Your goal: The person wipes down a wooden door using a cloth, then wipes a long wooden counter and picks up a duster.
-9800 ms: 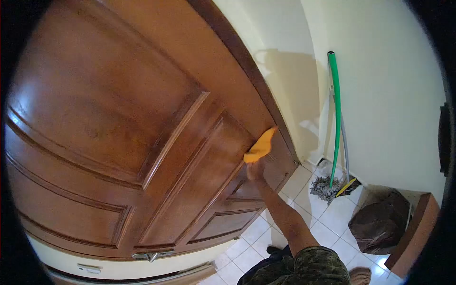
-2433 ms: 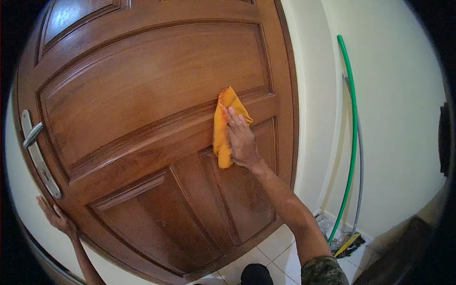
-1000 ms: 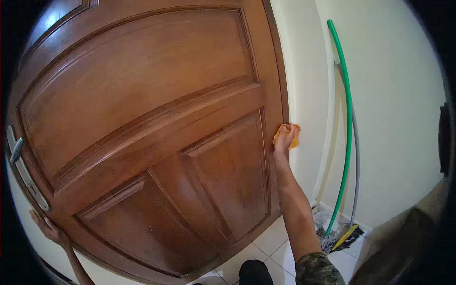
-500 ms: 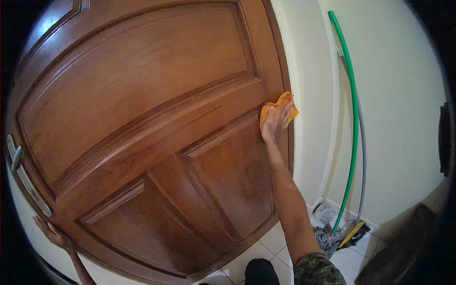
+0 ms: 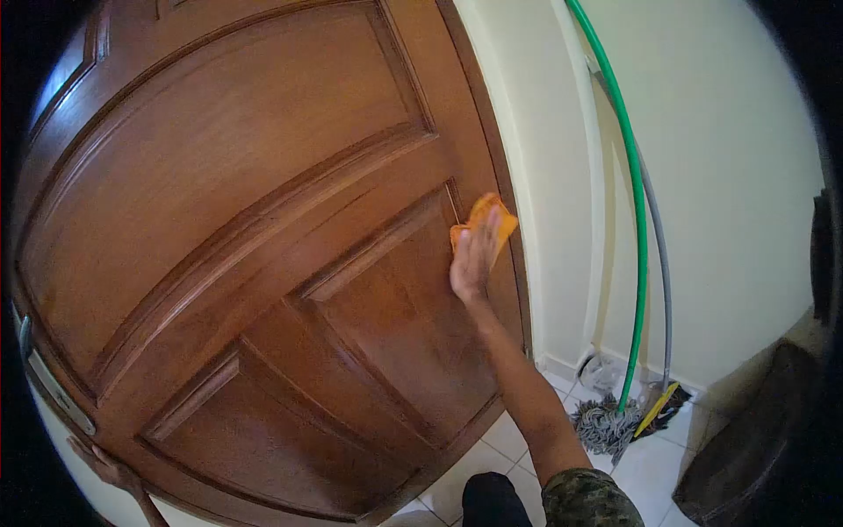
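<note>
My right hand [image 5: 473, 262] presses an orange cloth [image 5: 502, 230] against the right edge of a brown panelled wooden door [image 5: 228, 158], beside its frame. The fingers lie together over the cloth, pointing up, and cover part of it. At the lower left, my left hand [image 5: 112, 469] rests at the door's edge, below the metal handle plate [image 5: 60, 391]. It holds nothing and its fingers are spread, though partly dim near the border of the view.
A green pole [image 5: 638, 220] and a grey pole [image 5: 660, 263] lean against the pale wall at right. Below them are a grey mop head [image 5: 606, 428], a yellow-edged brush [image 5: 657, 409] and a clear plastic bag [image 5: 601, 372]. A dark brown bag [image 5: 746, 439] stands on the tiled floor.
From the door's middle, my right hand has moved with the cloth to the right edge, out to the frame, then slightly back. My left hand stays by the left edge. The view has shifted.
</note>
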`<state>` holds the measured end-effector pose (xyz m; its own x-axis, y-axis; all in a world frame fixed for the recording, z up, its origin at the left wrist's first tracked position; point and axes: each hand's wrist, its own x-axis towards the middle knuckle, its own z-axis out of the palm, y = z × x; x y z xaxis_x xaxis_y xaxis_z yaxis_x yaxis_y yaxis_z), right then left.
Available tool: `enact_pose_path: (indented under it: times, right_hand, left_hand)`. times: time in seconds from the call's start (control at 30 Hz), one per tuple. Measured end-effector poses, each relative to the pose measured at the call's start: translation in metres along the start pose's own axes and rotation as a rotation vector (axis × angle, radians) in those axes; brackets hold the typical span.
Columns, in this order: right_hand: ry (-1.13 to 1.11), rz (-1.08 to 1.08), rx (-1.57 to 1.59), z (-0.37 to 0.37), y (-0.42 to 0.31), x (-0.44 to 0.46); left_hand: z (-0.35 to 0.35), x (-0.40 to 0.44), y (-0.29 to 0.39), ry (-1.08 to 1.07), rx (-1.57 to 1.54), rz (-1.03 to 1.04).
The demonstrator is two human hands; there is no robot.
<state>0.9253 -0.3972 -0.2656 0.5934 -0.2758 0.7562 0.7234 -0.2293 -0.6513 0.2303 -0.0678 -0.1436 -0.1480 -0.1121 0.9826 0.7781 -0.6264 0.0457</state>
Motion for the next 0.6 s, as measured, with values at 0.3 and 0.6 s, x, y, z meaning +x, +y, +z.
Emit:
enact_pose_path:
  times: [0.3, 0.6]
  right_hand:
    - [0.034, 0.073, 0.175, 0.001, 0.034, 0.005]
    - [-0.056, 0.056, 0.071, -0.018, 0.029, -0.018]
  left_hand:
    - [0.001, -0.004, -0.025, -0.018, 0.074, 0.093]
    - [-0.005, 0.007, 0.043, 0.027, -0.140, -0.038]
